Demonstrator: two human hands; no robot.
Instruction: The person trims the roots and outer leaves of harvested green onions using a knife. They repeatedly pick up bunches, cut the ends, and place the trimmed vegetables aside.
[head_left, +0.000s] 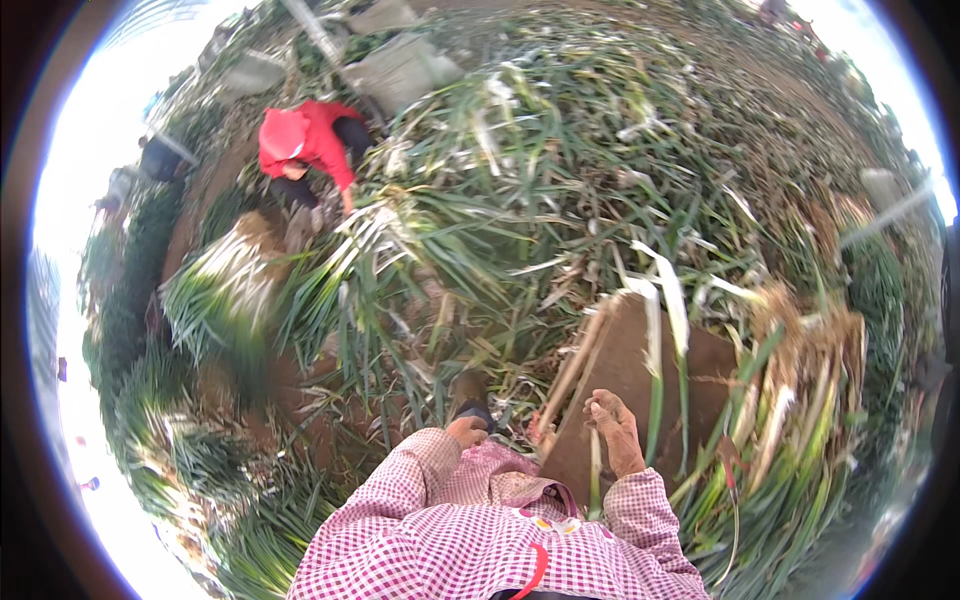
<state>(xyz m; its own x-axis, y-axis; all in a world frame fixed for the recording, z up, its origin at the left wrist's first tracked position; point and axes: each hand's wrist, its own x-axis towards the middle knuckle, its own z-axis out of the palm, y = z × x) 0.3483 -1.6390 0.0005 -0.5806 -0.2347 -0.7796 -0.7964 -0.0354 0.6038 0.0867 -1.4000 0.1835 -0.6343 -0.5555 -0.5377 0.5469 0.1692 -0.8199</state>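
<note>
My right hand (616, 431) is raised over a brown board (600, 442), its fingers curled; whether it pinches a pale stalk below it I cannot tell. My left hand (466, 430) rests at my lap near the knee, fingers partly hidden by the checked sleeve. Long green-onion-like leaves (655, 337) with white bases lie across the board. Right of it lies a thick bundle of green onions (780, 420) with brown roots at the top. A small red-handled tool (729, 465), attached to a pale cord, lies on this bundle.
A co-worker in red (315, 142) crouches at the upper left, one hand at a leafy pile. A bundle of green onions (232, 292) lies below that person. Loose leaves (570, 180) cover much of the ground ahead. Pale sacks (405, 75) and a metal pole (319, 34) stand beyond.
</note>
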